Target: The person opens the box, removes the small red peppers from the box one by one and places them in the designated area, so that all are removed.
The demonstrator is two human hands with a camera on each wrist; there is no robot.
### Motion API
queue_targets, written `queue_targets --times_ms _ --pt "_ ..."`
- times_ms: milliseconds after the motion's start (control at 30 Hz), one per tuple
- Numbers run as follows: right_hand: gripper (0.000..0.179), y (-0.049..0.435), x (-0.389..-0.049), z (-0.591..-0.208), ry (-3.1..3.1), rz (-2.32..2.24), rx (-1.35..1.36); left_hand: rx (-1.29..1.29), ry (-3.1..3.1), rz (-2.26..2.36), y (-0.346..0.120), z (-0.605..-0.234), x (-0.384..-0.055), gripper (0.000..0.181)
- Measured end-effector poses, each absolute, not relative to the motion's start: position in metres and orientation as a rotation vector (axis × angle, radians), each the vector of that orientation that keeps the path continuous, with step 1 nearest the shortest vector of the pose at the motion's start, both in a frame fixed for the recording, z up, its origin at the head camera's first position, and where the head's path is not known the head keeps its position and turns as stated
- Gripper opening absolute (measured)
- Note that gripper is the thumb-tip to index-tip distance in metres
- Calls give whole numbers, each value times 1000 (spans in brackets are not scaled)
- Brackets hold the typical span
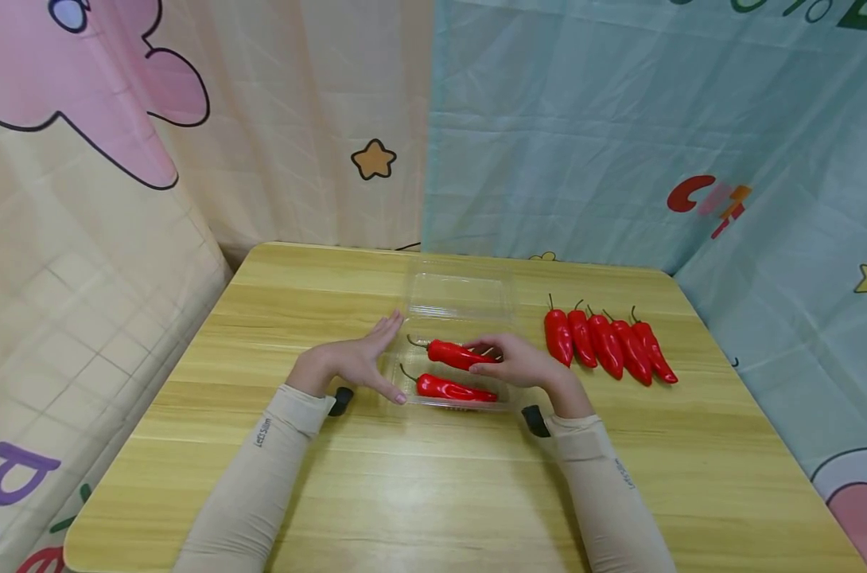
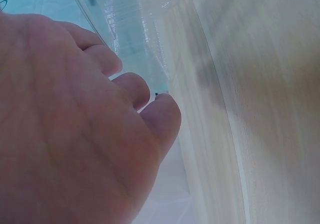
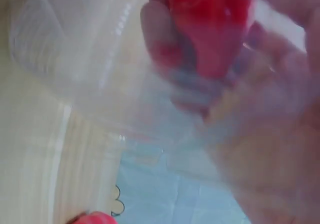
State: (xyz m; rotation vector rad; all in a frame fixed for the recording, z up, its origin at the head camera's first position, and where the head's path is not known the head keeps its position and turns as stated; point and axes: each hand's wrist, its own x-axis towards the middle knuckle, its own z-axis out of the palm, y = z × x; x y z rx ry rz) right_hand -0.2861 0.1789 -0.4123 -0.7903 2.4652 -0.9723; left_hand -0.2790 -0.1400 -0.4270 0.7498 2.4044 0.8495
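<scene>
A clear plastic clamshell box (image 1: 442,403) lies on the table with its lid (image 1: 459,293) folded back on the far side. One red chili pepper (image 1: 453,389) lies along the near side of the box. My right hand (image 1: 521,360) pinches the tip end of another red chili pepper (image 1: 448,353), whose stem points left, over the far half of the box. Seen from the right wrist, that hand's fingers close round the red pepper (image 3: 207,27) behind clear plastic. My left hand (image 1: 358,362) spreads its fingers and thumb along the box's left edge, holding no pepper.
Several red chili peppers (image 1: 605,344) lie in a row to the right of the box, stems pointing away. Patterned curtains (image 1: 319,119) hang behind and beside the wooden table (image 1: 419,493).
</scene>
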Motion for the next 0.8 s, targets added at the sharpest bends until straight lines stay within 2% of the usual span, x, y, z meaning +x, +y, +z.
queue_targets --times_ms 400,800 --pt "48 217 -292 -397 2605 -1209 -659 762 2418 832 -141 -430 -280 146" --pt "58 287 -290 -383 2823 -1167 85 762 2421 828 -140 -429 -279 147"
